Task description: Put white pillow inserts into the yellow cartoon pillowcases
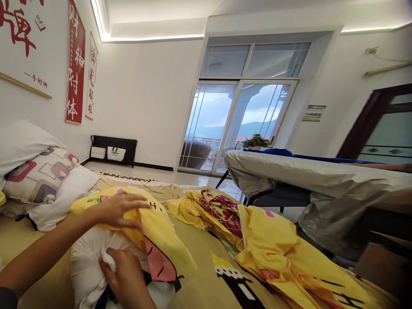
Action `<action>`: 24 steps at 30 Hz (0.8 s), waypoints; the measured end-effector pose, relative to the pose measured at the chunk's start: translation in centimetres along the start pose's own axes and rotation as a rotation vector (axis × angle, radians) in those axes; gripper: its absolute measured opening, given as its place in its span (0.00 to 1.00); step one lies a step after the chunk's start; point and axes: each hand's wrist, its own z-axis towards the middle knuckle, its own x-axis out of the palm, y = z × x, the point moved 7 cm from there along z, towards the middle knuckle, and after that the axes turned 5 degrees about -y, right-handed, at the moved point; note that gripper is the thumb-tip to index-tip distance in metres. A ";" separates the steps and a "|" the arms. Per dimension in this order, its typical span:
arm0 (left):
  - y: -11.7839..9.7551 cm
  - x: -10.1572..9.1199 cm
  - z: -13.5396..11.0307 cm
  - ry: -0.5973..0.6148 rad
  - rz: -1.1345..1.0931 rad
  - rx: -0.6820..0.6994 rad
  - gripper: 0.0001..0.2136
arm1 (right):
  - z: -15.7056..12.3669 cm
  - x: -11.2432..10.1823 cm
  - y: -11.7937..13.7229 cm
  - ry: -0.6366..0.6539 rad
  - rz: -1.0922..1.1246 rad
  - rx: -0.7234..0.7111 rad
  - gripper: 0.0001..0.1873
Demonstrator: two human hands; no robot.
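OK so the right hand point(125, 274) has its grip closed on a pinch of white fabric at the white pillow point(86, 257), on the bed point(198, 246). From that grip, the yellow pillowcase point(161, 227) curves round from 11 o'clock to 3, long axis roughly 10-to-4. Left hand point(120, 209) is nearer, open and spread on top, its forearm cutting across at 10. Can't tell how much pillow's inside. Yellow bedding heap point(273, 236) at 3, patterned pillow point(40, 176) around 10, then a covered surface point(309, 169) past 2, glass door point(238, 116) nearer 1.
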 end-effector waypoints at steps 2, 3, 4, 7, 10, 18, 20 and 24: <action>-3.0 1.9 0.8 0.089 -0.005 0.160 0.26 | 0.0 0.0 0.3 0.004 -0.031 0.000 0.10; -3.7 3.0 1.5 0.126 0.022 0.190 0.22 | 0.0 0.1 0.5 0.009 -0.043 0.004 0.10; -3.7 4.3 2.3 0.162 0.054 0.191 0.15 | 0.0 0.1 0.7 0.020 -0.050 0.007 0.10; -1.5 7.6 6.0 0.206 0.097 0.057 0.07 | 0.0 0.5 1.5 0.062 -0.051 0.002 0.10; 2.3 8.7 9.3 0.129 0.089 -0.124 0.09 | -0.3 1.3 2.1 0.077 -0.055 -0.014 0.09; 5.5 3.1 1.5 -0.180 0.255 -0.349 0.10 | -1.7 -0.1 -0.6 -0.083 0.045 -0.055 0.08; 4.4 1.0 -3.3 -0.259 0.255 -0.345 0.08 | -1.5 -1.0 -1.1 -0.123 0.083 -0.041 0.11; 3.7 1.0 -10.6 -0.132 0.204 -0.378 0.07 | -0.5 -1.8 -0.4 -0.129 0.103 -0.065 0.10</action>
